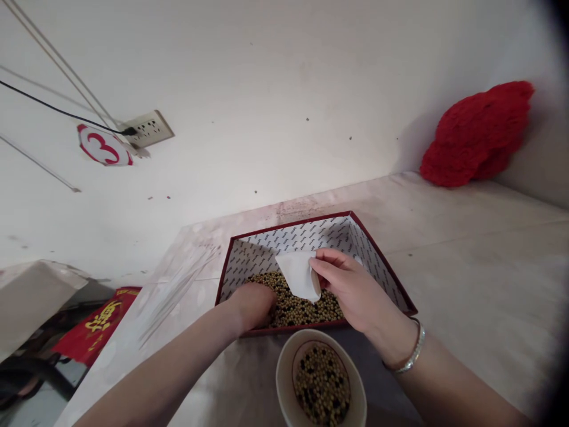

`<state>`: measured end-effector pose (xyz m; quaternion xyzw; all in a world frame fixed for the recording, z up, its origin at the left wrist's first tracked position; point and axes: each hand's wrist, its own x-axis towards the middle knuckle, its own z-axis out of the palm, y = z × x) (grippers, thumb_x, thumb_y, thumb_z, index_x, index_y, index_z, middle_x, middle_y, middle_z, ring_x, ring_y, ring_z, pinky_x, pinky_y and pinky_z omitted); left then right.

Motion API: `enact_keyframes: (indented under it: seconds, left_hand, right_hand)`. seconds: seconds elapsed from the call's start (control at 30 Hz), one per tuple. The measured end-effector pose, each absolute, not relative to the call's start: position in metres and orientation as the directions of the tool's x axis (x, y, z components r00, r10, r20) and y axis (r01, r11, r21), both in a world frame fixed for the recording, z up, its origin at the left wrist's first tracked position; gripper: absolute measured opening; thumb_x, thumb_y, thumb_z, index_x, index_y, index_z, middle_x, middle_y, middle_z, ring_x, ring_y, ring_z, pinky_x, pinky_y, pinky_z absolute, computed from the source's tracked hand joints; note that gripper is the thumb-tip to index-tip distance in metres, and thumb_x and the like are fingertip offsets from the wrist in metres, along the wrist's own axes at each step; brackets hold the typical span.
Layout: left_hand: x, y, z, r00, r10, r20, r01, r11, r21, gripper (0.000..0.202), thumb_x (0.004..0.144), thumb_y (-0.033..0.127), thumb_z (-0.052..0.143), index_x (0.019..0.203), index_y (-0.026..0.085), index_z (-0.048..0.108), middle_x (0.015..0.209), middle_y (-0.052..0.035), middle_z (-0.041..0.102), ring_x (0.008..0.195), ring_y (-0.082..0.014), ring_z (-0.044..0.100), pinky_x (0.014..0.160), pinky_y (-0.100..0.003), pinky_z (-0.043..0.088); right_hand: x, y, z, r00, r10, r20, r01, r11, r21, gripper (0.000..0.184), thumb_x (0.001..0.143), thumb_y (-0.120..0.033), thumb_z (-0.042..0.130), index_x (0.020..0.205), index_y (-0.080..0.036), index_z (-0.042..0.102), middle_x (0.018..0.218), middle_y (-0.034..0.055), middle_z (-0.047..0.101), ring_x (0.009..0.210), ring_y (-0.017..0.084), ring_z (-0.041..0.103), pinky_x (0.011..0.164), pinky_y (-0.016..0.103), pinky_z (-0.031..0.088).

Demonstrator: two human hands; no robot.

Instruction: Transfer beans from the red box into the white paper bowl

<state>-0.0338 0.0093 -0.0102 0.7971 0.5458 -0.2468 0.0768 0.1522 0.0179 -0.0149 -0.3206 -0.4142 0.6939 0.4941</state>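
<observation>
My right hand (349, 287) grips a white paper cup (297, 274) between thumb and fingers, tilted on its side over an open box (293, 238). The box has dark red edges and a patterned white lining. Small gold and black beads (302, 308) cover its bottom. On the left side of the box, my left hand (255, 303) reaches down into the beads, and its fingers are hidden. Close to me, in front of the box, stands a larger white tub (284, 379) partly filled with the same kind of beads.
A bundle of red yarn-like material (478, 136) lies at the table's back right. Thin pale sticks or strands (182, 290) lie left of the box. A wall socket (151, 128) with a plugged-in black cable and a red cloth with yellow writing (100, 326) are at left.
</observation>
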Motion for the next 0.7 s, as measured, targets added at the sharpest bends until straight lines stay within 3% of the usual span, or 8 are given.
enact_keyframes:
  seconds: [0.2, 0.33, 0.4, 0.47, 0.53, 0.7]
  left_hand:
    - [-0.035, 0.009, -0.007, 0.282, 0.892, -0.353, 0.928, -0.347, -0.137, 0.009, 0.063, 0.021, 0.058, 0.063, 0.02, 0.067, 0.066, -0.006, 0.069, 0.064, -0.0235, 0.064, 0.057, -0.03, 0.048]
    - [-0.03, -0.004, 0.012, 0.236, 0.967, -0.095, 0.963, -0.246, -0.107, 0.018, 0.08, 0.024, 0.047, 0.076, 0.019, 0.063, 0.078, -0.006, 0.067, 0.075, -0.021, 0.062, 0.066, -0.032, 0.048]
    - [-0.023, -0.016, 0.021, 0.213, 0.97, 0.115, 0.977, -0.213, -0.005, 0.019, 0.086, 0.025, 0.043, 0.084, 0.02, 0.061, 0.084, -0.0047, 0.065, 0.08, -0.018, 0.06, 0.071, -0.031, 0.047]
    - [-0.013, -0.028, 0.024, 0.19, 0.883, 0.428, 0.933, -0.298, 0.201, 0.012, 0.084, 0.022, 0.049, 0.083, 0.02, 0.061, 0.083, -0.003, 0.063, 0.08, -0.0154, 0.059, 0.071, -0.028, 0.048]
    - [-0.002, -0.036, 0.022, 0.162, 0.76, 0.63, 0.874, -0.407, 0.266, 0.008, 0.08, 0.018, 0.057, 0.086, 0.019, 0.062, 0.083, -0.0029, 0.061, 0.079, -0.0143, 0.057, 0.072, -0.028, 0.048]
    - [0.014, -0.033, 0.009, 0.174, 0.659, 0.732, 0.886, -0.429, 0.176, 0.015, 0.076, 0.012, 0.063, 0.089, 0.018, 0.066, 0.085, -0.0043, 0.061, 0.079, -0.0149, 0.055, 0.073, -0.03, 0.049]
  right_hand:
    - [0.152, 0.017, -0.015, -0.286, 0.957, -0.049, -0.421, -0.171, -0.891, 0.014, 0.075, -0.031, 0.061, 0.073, -0.018, 0.057, 0.064, -0.0033, 0.048, 0.059, 0.01, 0.04, 0.053, 0.023, 0.03]
    - [0.152, 0.017, -0.011, -0.286, 0.955, -0.076, -0.399, -0.191, -0.897, 0.014, 0.075, -0.031, 0.06, 0.072, -0.018, 0.057, 0.065, -0.0026, 0.051, 0.061, 0.011, 0.042, 0.054, 0.024, 0.031]
    - [0.153, 0.017, -0.01, -0.306, 0.949, -0.07, -0.38, -0.189, -0.905, 0.014, 0.075, -0.031, 0.059, 0.071, -0.018, 0.056, 0.065, -0.0027, 0.05, 0.06, 0.011, 0.042, 0.054, 0.024, 0.031]
    - [0.154, 0.016, -0.009, -0.327, 0.944, -0.048, -0.356, -0.17, -0.919, 0.014, 0.076, -0.031, 0.058, 0.071, -0.019, 0.055, 0.063, -0.0034, 0.047, 0.059, 0.011, 0.041, 0.053, 0.024, 0.03]
    - [0.155, 0.015, -0.009, -0.346, 0.938, -0.03, -0.318, -0.147, -0.936, 0.014, 0.077, -0.032, 0.057, 0.071, -0.019, 0.054, 0.061, -0.0042, 0.044, 0.057, 0.011, 0.039, 0.053, 0.024, 0.029]
    - [0.156, 0.013, -0.008, -0.443, 0.897, 0.01, -0.206, -0.09, -0.974, 0.015, 0.08, -0.027, 0.052, 0.067, -0.019, 0.051, 0.059, -0.0048, 0.039, 0.057, 0.011, 0.035, 0.053, 0.025, 0.028]
